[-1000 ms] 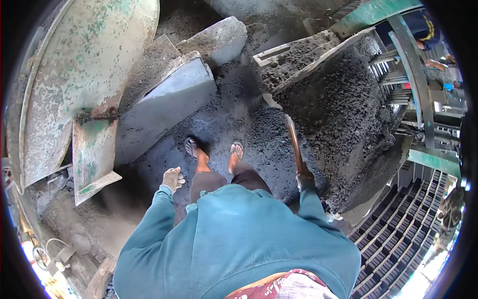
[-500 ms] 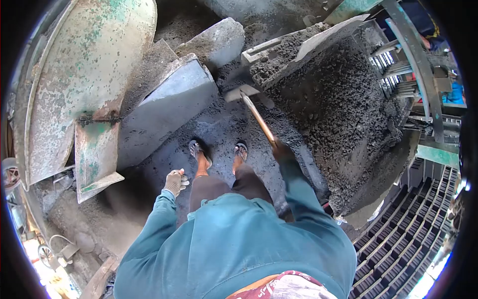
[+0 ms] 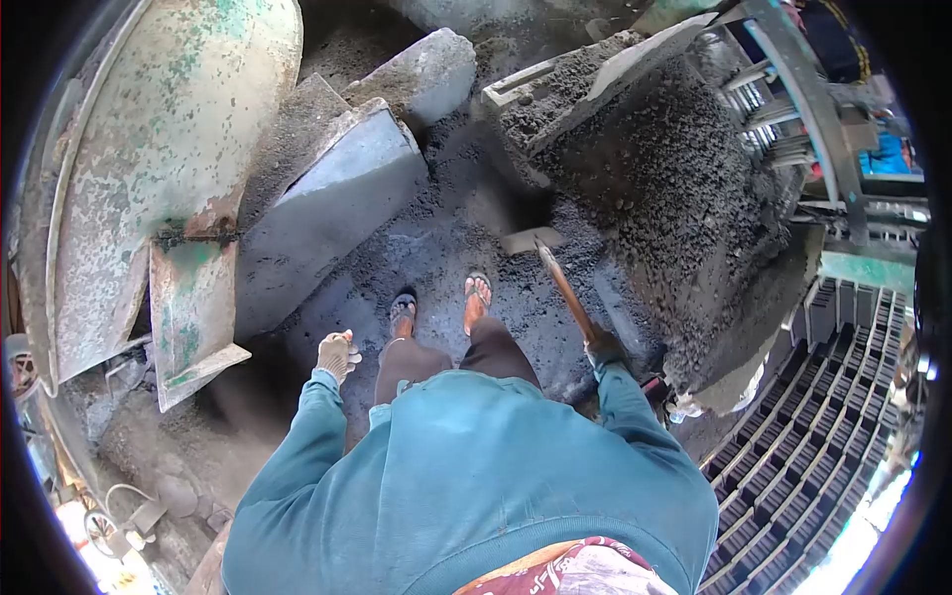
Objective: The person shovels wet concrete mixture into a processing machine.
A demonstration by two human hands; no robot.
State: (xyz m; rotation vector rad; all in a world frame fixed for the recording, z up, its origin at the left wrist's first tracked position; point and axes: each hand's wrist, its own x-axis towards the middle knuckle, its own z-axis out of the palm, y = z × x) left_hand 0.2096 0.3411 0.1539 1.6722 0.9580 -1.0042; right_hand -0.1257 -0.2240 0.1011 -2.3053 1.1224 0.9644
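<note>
My right hand (image 3: 604, 347), in a dark glove, is closed round the lower end of a wooden handle. The tool is a hoe (image 3: 567, 288), whose flat blade (image 3: 533, 240) rests low over the gritty floor, left of a large heap of dark granular material (image 3: 674, 188). My left hand (image 3: 338, 356), in a pale glove with the fingertips bare, hangs beside my left thigh with its fingers curled; nothing shows in it.
Grey slabs (image 3: 337, 198) lean at the upper left. Beside them stands a big worn metal sheet (image 3: 169, 129) with green paint. A trough (image 3: 565, 89) lies at the top. On the lower right is a slatted rack (image 3: 803, 426). My sandalled feet (image 3: 477, 297) stand on the floor.
My right hand and the hoe have moved back toward my body and to the right, the blade leaving the trough's edge. My left foot has shifted slightly. The left hand stays curled.
</note>
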